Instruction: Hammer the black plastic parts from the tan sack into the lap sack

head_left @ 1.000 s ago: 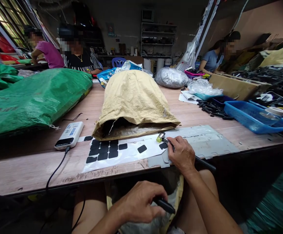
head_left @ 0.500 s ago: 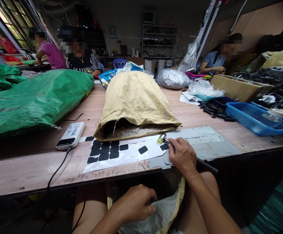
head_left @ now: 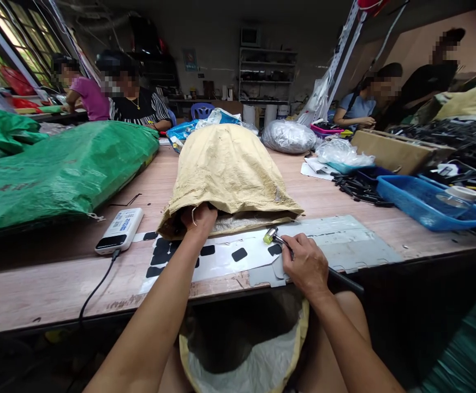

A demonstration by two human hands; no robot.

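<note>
My left hand (head_left: 199,216) reaches into the mouth of a tan woven sack (head_left: 230,164) lying on the table; its fingers are hidden inside. My right hand (head_left: 307,263) is closed around the handle of a small hammer (head_left: 271,236) with a yellowish, see-through head. That hammer rests over a grey plate (head_left: 344,237) and a white sheet (head_left: 221,262). Rounded black squares (head_left: 240,254) lie on the sheet, several bunched at its left end. Below the table edge, a second sack (head_left: 242,365) gapes between my legs, its inside dark.
A white power bank (head_left: 120,230) with a black cable sits left, beside a big green sack (head_left: 70,169). At right are a blue tray (head_left: 430,202), black parts (head_left: 363,187) and a cardboard box (head_left: 389,151). Co-workers sit across the room.
My left hand has moved up from the lower sack into the mouth of the sack on the table. My right hand keeps the hammer in nearly the same spot.
</note>
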